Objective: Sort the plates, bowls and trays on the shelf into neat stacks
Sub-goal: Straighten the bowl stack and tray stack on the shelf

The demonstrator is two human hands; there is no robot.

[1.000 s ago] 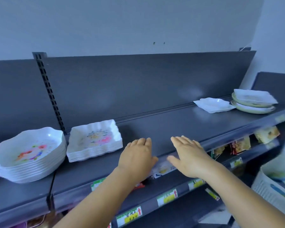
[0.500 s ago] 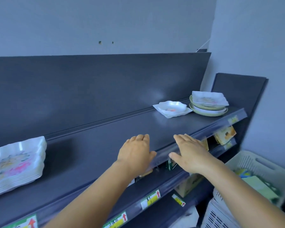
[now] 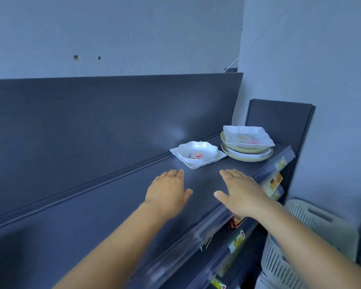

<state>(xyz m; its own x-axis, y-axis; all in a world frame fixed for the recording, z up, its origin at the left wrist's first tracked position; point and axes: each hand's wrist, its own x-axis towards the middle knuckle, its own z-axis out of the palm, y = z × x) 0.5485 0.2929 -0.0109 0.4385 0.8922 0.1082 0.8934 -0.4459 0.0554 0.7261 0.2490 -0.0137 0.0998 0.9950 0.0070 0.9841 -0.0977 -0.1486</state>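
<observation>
A white scalloped bowl with a coloured flower print sits in a white square tray on the dark shelf. To its right stands a mixed stack: a white square tray on top of pale green round plates with a white plate between them. My left hand and my right hand hover palm down over the shelf, fingers straight, holding nothing. Both are a short way in front of the bowl.
A dark back panel rises behind the shelf, and a second panel leans at the right end. Lower shelves carry price labels and packets. A white plastic basket stands on the floor at the right.
The view has swung right, so the left-hand stacks of flowered dishes have left the frame. Both hands have moved along the shelf toward the bowl and the mixed stack.
</observation>
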